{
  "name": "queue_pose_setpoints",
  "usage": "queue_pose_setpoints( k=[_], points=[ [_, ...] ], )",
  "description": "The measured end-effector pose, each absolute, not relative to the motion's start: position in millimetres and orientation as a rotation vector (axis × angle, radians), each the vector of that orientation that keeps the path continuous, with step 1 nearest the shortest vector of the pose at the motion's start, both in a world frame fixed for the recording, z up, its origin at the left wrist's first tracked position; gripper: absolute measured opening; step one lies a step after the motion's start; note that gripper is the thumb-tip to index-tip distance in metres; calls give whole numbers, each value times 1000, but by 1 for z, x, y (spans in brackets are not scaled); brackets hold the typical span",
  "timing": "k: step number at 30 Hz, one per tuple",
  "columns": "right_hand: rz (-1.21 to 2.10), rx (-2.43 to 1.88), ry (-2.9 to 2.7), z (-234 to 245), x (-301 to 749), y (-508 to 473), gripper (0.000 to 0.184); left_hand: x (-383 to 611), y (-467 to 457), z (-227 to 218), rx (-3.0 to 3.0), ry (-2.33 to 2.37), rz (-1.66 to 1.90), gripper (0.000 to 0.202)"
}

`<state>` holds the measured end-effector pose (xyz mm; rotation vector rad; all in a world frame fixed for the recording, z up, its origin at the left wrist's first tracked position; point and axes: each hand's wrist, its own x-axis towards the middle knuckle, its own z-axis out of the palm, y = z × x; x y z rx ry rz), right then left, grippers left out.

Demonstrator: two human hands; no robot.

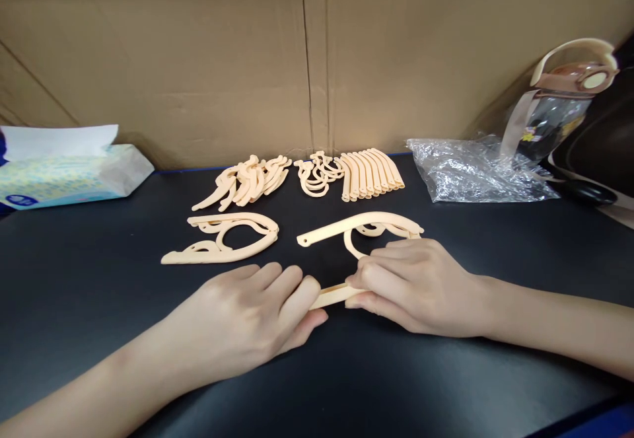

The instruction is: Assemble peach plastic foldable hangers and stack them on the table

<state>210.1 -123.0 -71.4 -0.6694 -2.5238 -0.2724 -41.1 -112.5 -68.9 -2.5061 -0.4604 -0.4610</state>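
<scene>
Both hands grip a beige plastic folding hanger (356, 224) low over the dark tabletop. My left hand (252, 312) is closed around the end of its lower arm, which shows briefly between the two hands. My right hand (421, 286) pinches the same arm farther right and covers part of the joint. The upper arm of this hanger points left, with a curved hook piece beneath it. Just beyond my left hand lies another beige folding hanger (242, 252), its two arms spread apart. My fingertips are partly hidden.
Behind are a pile of loose hanger arms (252, 183), several curved hook pieces (317, 190) and a neat row of arms (371, 177). A tissue pack (69, 177) is at left. A crinkled clear bag (475, 177) and a water bottle (549, 121) stand right, before a cardboard wall (198, 61).
</scene>
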Motion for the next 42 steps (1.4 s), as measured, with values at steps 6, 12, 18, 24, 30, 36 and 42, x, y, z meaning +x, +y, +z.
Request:
queue_pose_setpoints(
  k=[6,12,18,24,30,36,42],
  points=[
    [-399,-548,-2530,-69,208,-123,36,-40,-118,-73,-2664,-467,-480,31],
    [-486,-486,-2546,-69,214,-118,36,-41,-120,-70,-2663,-394,-516,33],
    [-559,-464,-2513,-66,221,-112,52,-40,-121,-66,-2678,-364,-499,33],
    [-793,-462,-2470,-65,235,-99,59,-41,-123,-64,-2674,-344,-489,33],
    [-573,-689,-2290,-63,240,-94,57,-47,-124,-71,-2655,-383,-551,31],
    [8,-1060,-2116,-60,235,-99,39,-46,-124,-69,-2643,-371,-575,31],
    [129,-856,-2276,-63,234,-98,21,-40,-120,-64,-2670,-306,-495,34]
  ],
)
